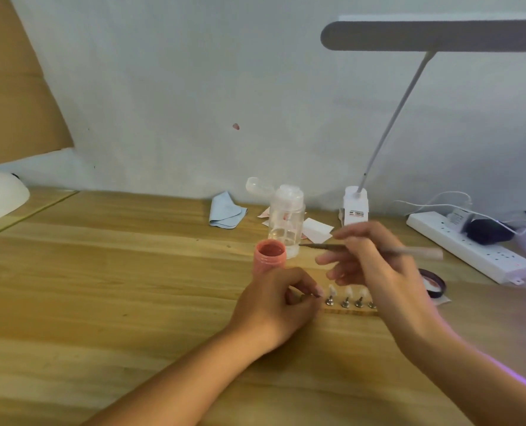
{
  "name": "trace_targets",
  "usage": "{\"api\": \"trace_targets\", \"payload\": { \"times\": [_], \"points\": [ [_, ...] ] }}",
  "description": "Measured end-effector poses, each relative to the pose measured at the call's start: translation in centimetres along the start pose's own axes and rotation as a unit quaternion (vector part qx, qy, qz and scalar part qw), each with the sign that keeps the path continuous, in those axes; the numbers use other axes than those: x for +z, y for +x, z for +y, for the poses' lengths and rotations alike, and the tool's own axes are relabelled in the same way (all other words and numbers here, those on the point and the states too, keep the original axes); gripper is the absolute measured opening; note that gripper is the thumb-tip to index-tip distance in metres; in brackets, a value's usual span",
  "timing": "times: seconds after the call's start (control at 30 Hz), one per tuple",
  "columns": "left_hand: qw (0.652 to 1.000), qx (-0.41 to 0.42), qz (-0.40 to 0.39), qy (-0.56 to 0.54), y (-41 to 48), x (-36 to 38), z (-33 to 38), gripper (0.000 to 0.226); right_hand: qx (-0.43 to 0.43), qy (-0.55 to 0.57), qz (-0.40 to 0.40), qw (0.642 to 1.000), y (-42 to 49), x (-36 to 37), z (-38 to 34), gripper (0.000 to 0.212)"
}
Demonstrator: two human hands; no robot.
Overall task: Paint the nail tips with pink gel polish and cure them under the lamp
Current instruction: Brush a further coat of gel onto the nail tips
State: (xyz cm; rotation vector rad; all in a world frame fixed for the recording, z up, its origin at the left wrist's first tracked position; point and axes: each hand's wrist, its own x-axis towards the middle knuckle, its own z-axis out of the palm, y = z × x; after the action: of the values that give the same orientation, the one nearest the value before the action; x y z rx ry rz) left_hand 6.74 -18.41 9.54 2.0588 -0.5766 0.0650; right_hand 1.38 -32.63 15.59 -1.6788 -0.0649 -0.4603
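An open pot of pink gel polish [270, 256] stands on the wooden table [102, 287]. Just right of it, a narrow wooden strip [347, 310] carries several clear nail tips [347, 293] on small metal stands. My left hand [281, 305] pinches the leftmost stand at the strip's left end. My right hand [375, 265] hovers above the strip and holds a thin brush [323, 246], its tip pointing left toward the pot. The white curing lamp [0, 195] sits at the far left edge, partly cut off.
Behind the pot are a clear pump bottle [286, 219] with its cap flipped open, a blue cloth [226, 210] and white paper pads [317, 229]. A desk lamp [356, 207] stands by the wall. A white power strip [470, 247] lies right, a dark lid [433, 282] beside my right hand.
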Motion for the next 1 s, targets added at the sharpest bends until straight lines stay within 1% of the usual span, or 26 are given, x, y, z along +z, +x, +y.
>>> {"api": "trace_targets", "payload": {
  "times": [0.03,0.13,0.23,0.4,0.57,0.7,0.77,0.83,0.9,0.97,1.0],
  "points": [
    [1.0,0.005,-0.003,0.003,0.0,0.0,0.0,0.018,-0.024,-0.008,-0.002,1.0,-1.5,-0.8,0.4,0.014],
    [0.999,0.039,-0.01,0.018,-0.2,-0.1,0.1,0.011,-0.09,-0.079,0.022,0.993,-4.2,-2.5,2.0,0.018],
    [0.997,0.062,0.002,0.049,-0.5,0.0,0.3,0.008,-0.113,-0.103,0.037,0.988,-4.3,-3.1,2.8,0.024],
    [0.997,0.064,0.007,0.045,-0.7,0.0,0.1,0.01,-0.147,-0.136,0.023,0.98,-4.2,-2.7,2.8,0.02],
    [0.997,0.065,0.005,0.042,-0.6,-0.1,0.0,0.01,-0.155,-0.183,0.009,0.971,-4.0,-2.7,2.8,0.012],
    [0.997,0.065,0.0,0.041,-0.7,-0.2,0.2,0.01,-0.154,-0.171,0.035,0.972,-4.1,-2.8,2.7,0.015],
    [0.997,0.058,0.003,0.045,-0.7,-0.2,0.2,0.009,-0.158,-0.183,0.022,0.97,-4.1,-2.6,2.7,0.018],
    [0.997,0.056,0.003,0.049,-0.7,-0.2,0.3,0.008,-0.167,-0.213,0.002,0.963,-4.2,-2.4,2.6,0.013],
    [0.997,0.058,0.005,0.049,-0.7,-0.1,0.3,0.012,-0.168,-0.229,0.009,0.959,-4.4,-2.5,2.5,0.009],
    [0.997,0.06,0.006,0.045,-0.8,-0.1,0.3,0.017,-0.164,-0.226,0.024,0.96,-4.5,-2.7,2.3,0.014],
    [0.997,0.059,0.006,0.042,-0.8,-0.1,0.3,0.016,-0.166,-0.223,0.026,0.96,-4.5,-2.6,2.2,0.012]
  ]
}}
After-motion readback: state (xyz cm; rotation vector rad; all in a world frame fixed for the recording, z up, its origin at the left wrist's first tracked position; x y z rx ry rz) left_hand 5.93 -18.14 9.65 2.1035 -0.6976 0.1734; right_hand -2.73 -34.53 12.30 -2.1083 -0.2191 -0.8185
